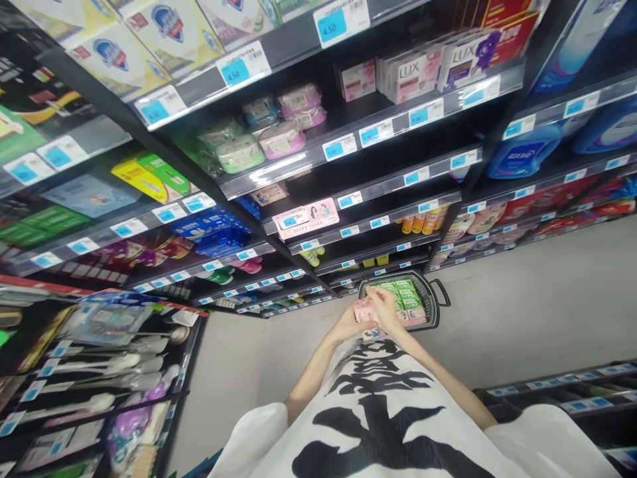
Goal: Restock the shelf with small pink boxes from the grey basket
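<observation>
Printing on the pink boxes (365,314) is way too tiny to read, and the left hand (348,324) and right hand (383,307) cover bits of them, so I honestly can't swear to how many there are. The right hand also blocks part of the basket (436,295). Top edge chops off the yellow soap boxes (172,30) and a tall blue-and-white bottle (580,46). Utensils (112,362) on the left are kinda smeary, the shirt (279,445) runs off the bottom, and the price tags' (247,64) fine print is mush.
</observation>
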A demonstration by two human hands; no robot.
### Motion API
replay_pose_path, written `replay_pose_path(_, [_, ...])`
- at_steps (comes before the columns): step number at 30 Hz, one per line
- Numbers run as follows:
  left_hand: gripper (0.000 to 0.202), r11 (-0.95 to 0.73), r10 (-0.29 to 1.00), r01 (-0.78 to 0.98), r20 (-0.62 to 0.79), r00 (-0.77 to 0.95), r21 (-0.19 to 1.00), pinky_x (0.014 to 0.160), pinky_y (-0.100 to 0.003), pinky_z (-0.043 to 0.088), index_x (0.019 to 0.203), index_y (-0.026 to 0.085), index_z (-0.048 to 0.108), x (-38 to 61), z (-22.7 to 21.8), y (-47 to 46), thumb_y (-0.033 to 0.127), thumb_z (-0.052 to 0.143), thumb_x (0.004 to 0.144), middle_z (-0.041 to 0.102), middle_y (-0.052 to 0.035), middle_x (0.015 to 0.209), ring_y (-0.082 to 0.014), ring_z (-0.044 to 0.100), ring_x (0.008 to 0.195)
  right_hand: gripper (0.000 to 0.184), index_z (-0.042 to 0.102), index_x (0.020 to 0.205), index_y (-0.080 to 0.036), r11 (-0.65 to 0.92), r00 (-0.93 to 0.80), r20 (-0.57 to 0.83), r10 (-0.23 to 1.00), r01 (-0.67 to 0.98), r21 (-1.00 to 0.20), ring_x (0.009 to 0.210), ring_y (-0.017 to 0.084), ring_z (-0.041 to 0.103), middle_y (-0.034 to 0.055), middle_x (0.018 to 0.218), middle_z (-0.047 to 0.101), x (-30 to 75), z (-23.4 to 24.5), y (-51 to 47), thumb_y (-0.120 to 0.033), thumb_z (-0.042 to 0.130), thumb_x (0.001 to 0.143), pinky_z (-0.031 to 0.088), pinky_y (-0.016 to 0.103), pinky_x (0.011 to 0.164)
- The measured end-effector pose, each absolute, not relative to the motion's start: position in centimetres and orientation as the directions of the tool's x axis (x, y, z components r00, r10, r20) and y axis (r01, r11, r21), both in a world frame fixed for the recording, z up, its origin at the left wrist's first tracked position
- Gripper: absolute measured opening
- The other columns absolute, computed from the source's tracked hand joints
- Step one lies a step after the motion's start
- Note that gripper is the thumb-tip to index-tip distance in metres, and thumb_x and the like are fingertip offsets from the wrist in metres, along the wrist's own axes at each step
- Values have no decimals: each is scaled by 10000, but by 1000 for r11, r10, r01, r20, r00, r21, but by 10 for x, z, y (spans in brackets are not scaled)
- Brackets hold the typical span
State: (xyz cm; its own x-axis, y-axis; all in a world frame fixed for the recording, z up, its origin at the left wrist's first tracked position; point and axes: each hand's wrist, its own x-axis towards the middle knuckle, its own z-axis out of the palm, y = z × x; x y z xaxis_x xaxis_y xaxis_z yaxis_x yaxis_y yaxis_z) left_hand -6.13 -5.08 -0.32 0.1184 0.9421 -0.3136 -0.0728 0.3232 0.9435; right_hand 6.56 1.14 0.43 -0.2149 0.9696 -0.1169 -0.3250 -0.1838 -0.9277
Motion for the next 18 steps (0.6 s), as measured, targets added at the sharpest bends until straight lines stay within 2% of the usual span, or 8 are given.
replay_pose_path(3, [625, 360, 933, -148, -350, 88, 921, 889, -355, 524, 1140, 145, 655, -62, 1, -51, 456, 931, 673, 707, -93, 1071, -230, 669, 952, 402, 650, 627, -212, -201, -225, -130, 966, -328, -923, 662, 193, 670, 17, 655, 709, 66, 3, 15, -542, 769, 824, 517, 311, 702])
replay_pose_path(5, [640, 361, 931, -163, -365, 4, 918, 893, -333, 522, 1190, 158, 642, -64, 5, -48, 505, 896, 717, 705, -95, 1115, -222, 669, 980, 363, 663, 662, -213, -200, -230, -126, 965, -334, -921, 693, 188, 664, 12, 702, 713, 66, 0, 17, -521, 787, 809, 496, 294, 689])
replay_pose_path(9, [683, 377, 897, -242, -418, -148, 894, 828, -269, 505, 1240, 188, 633, -69, 10, -42, 605, 843, 742, 705, -74, 1107, -184, 665, 938, 304, 684, 736, -221, -149, -221, -78, 972, -323, -935, 719, 172, 618, -5, 755, 687, 66, -7, 22, -488, 825, 776, 461, 278, 679])
replay_pose_path(11, [713, 420, 870, -305, -475, -133, 855, 800, -258, 498, 1245, 189, 633, -73, 12, -41, 594, 872, 708, 709, -71, 1097, -171, 664, 899, 298, 690, 772, -226, -141, -233, -68, 970, -315, -939, 737, 172, 610, -4, 783, 685, 65, -11, 23, -486, 835, 764, 464, 281, 692])
replay_pose_path(15, [798, 505, 844, -355, -536, 12, 787, 806, -265, 501, 1233, 161, 652, -81, 23, -43, 463, 985, 573, 719, -92, 1104, -172, 665, 881, 312, 689, 804, -228, -152, -249, -74, 966, -309, -939, 756, 172, 613, 0, 803, 678, 66, -12, 25, -499, 837, 760, 488, 287, 715])
replay_pose_path(18, [820, 478, 869, -293, -495, 18, 828, 784, -251, 508, 1228, 151, 646, -90, 40, -39, 430, 999, 543, 716, -93, 1108, -174, 660, 892, 343, 682, 832, -233, -210, -259, -126, 958, -328, -921, 795, 190, 639, 12, 839, 699, 68, -11, 25, -537, 822, 762, 531, 302, 727])
